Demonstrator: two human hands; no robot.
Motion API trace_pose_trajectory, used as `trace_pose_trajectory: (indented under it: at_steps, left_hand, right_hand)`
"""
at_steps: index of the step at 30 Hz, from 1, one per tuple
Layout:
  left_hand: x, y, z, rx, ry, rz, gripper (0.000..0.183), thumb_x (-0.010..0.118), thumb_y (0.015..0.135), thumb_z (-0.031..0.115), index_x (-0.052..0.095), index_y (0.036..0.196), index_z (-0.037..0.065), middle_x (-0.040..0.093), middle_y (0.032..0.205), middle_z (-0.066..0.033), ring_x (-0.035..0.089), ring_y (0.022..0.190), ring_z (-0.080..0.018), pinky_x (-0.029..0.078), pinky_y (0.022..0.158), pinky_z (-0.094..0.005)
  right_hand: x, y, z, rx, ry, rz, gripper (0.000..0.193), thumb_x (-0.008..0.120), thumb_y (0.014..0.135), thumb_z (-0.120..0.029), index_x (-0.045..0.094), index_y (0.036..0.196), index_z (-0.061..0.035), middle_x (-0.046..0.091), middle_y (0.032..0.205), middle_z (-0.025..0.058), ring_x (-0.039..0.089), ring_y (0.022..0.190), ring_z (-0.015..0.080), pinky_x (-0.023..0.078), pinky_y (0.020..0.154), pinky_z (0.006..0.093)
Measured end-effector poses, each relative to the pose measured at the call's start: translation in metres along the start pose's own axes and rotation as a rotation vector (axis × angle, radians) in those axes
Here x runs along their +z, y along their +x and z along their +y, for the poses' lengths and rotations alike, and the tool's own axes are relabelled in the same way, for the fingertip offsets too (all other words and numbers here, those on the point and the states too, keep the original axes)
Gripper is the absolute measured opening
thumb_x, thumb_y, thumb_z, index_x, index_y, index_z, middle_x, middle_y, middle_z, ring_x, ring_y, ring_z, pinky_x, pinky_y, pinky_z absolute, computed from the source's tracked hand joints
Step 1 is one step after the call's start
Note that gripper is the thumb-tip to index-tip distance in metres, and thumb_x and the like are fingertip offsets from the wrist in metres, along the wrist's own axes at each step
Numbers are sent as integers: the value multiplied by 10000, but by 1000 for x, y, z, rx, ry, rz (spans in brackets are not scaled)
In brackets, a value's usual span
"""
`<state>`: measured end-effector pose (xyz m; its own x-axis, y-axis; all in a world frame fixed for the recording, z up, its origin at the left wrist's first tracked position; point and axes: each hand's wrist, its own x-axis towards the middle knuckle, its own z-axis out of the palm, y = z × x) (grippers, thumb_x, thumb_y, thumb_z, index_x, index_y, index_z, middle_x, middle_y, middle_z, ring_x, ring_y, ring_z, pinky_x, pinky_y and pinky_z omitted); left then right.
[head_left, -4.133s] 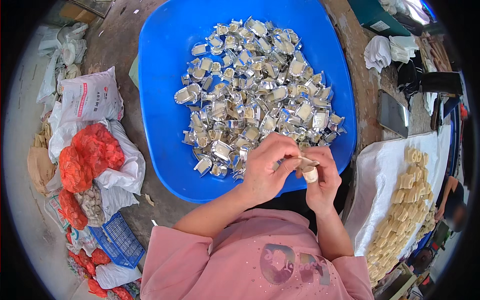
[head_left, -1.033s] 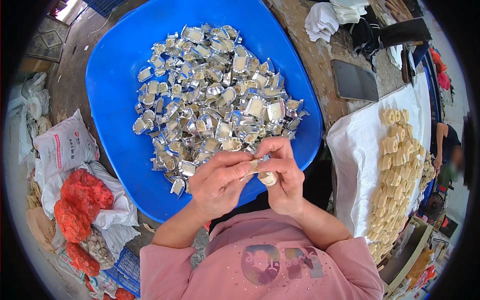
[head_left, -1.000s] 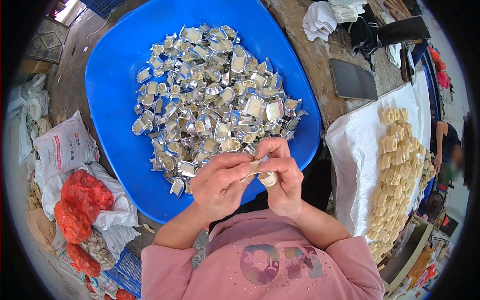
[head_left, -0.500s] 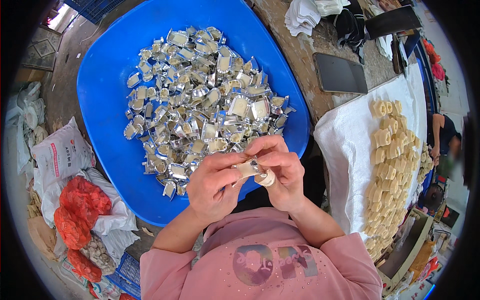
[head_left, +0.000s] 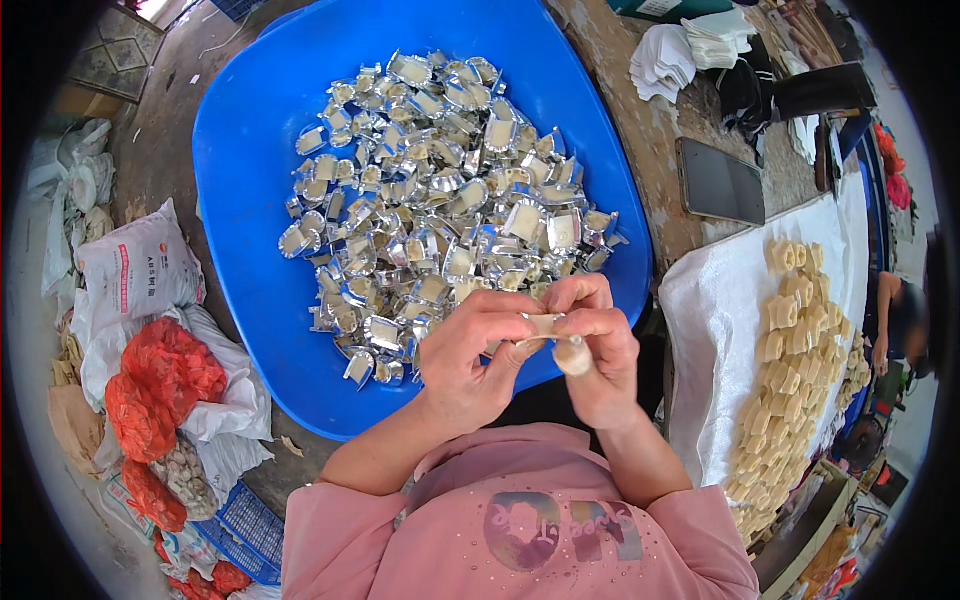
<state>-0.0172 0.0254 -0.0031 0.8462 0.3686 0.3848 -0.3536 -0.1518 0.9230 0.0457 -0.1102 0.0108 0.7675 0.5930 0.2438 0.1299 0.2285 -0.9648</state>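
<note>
Both my hands hold one small cream-coloured moulded piece (head_left: 543, 325) above the near edge of a blue tub (head_left: 232, 240). My left hand (head_left: 468, 358) pinches its left end between thumb and fingers. At the other end my right hand (head_left: 602, 350) grips it the same way, with a pale wrapping round the thumb. Fingers cover much of the piece, so its full shape is hidden. In the tub lies a large heap of shiny silver parts with cream-coloured faces (head_left: 440, 200).
On the right, many cream pieces (head_left: 790, 390) are spread over a white cloth (head_left: 700, 300). A dark phone (head_left: 720, 182) rests on the worn table beyond. White sacks (head_left: 140, 260), red bags (head_left: 165, 375) and a blue crate (head_left: 240, 530) stand on the left. Another person (head_left: 895, 310) is at far right.
The small piece has been turned between my fingers, and a silver patch seen on it before no longer shows. The whole scene sits farther right in the picture.
</note>
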Motion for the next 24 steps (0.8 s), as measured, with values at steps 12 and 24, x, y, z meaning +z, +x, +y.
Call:
trace_pose_trajectory:
  at_steps: [12, 24]
  left_hand:
    - [-19, 15, -7, 280, -29, -195, 288, 667, 673, -108, 576, 901, 44, 646, 980, -177, 647, 760, -305, 542, 615, -353]
    - [-11, 10, -2, 242, 13, -246, 267, 686, 646, -117, 575, 849, 16, 646, 894, -155, 623, 672, -254, 515, 550, -316]
  right_hand:
    - [-37, 24, -18, 445, 361, -250, 290, 703, 804, -5, 613, 1079, 3, 556, 1035, 80, 600, 976, 184, 504, 871, 316]
    - [-41, 28, -25, 357, -9, -415, 86, 708, 796, -42, 638, 845, -24, 578, 845, 50, 554, 759, 128, 451, 615, 243]
